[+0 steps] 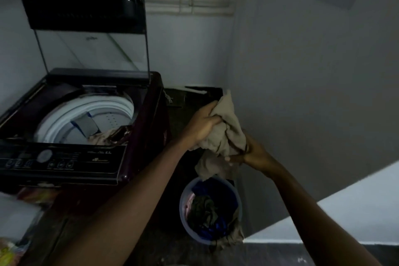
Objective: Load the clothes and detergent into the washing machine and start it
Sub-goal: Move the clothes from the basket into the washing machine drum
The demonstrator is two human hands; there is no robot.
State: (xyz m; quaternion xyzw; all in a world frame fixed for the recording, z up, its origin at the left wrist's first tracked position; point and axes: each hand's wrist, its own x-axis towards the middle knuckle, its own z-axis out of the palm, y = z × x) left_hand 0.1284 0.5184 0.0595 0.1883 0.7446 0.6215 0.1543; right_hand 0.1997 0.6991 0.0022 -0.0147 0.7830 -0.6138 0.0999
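Gripping a crumpled beige cloth garment (226, 136), the left hand (203, 125) curls its fingers round the upper folds, the right hand (254, 155) clutching the lower bunch; beneath sits a round blue plastic basket (183, 203) of dark clothes; leftward, further off, stands the dark maroon top-loading washing machine (149, 119), lid raised, patterned cloth lying in its white drum (60, 121).

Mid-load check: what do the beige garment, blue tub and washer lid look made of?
The garment looks like soft matte woven cloth: it creases and droops. The tub is probably smooth plastic, with a translucent rim. The lid seems a clear glass or plastic pane, wall visible through it, in a dark glossy frame.
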